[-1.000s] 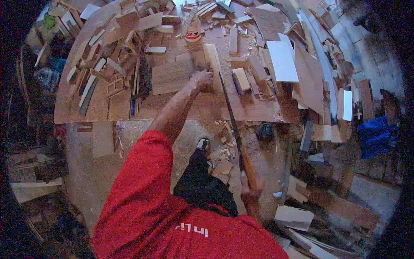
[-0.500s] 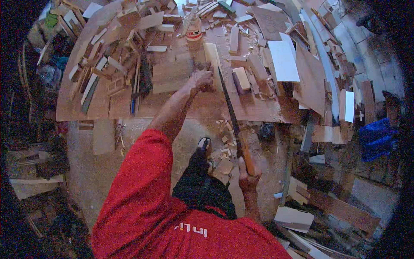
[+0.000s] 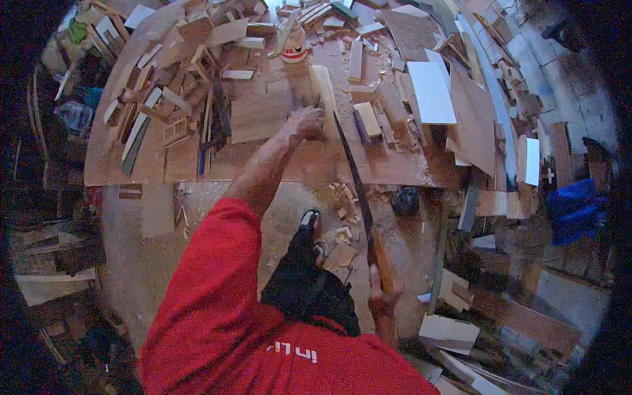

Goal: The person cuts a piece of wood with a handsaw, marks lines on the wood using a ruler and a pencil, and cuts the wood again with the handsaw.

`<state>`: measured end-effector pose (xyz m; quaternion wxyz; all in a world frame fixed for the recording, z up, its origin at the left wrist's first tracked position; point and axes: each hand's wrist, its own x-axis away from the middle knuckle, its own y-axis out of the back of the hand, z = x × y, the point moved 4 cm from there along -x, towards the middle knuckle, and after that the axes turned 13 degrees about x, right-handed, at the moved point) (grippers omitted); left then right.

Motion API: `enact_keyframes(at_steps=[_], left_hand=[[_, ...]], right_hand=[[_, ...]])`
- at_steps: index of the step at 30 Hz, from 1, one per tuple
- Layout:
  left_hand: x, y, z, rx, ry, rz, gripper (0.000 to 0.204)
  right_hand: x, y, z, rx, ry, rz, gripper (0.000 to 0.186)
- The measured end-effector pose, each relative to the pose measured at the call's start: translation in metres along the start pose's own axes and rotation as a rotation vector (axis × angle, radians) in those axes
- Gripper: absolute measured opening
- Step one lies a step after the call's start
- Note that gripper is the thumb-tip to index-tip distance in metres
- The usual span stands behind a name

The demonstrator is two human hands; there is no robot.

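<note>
My right hand (image 3: 384, 296) is closed round the wooden handle of a handsaw (image 3: 356, 174), below the table's front edge. The long dark blade runs up and away, narrowing toward its far end. That end meets the right side of a pale wooden strip (image 3: 322, 85) lying on the table. My left hand (image 3: 307, 123) grips the near part of this strip, left of the blade; its fingers are somewhat blurred. Left of that hand lies a flat brown board (image 3: 257, 120). The blade's teeth are too small to make out.
Wood offcuts cover much of the brown table (image 3: 283, 172). A white tub (image 3: 293, 49) with sticks stands at the back. To the right are a white panel (image 3: 431, 93) and a short pale block (image 3: 368, 120). Wood scraps (image 3: 342, 253) lie on the floor near my foot.
My right hand has drawn the saw back toward my body, and the handle sits lower and slightly further right. My left hand stays on the wooden strip.
</note>
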<state>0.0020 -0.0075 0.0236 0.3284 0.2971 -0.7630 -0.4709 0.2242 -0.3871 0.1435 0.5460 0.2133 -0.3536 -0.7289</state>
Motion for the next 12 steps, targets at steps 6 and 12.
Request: enact_keyframes(at_steps=[6, 12], left_hand=[[-0.004, 0.002, 0.007, 0.143, 0.152, -0.039, 0.044], [0.0, 0.01, -0.003, 0.078, 0.042, -0.063, 0.055]], right_hand=[[-0.006, -0.01, 0.008, 0.079, 0.156, -0.032, 0.022], [-0.012, -0.017, 0.003, 0.034, 0.118, -0.009, 0.03]])
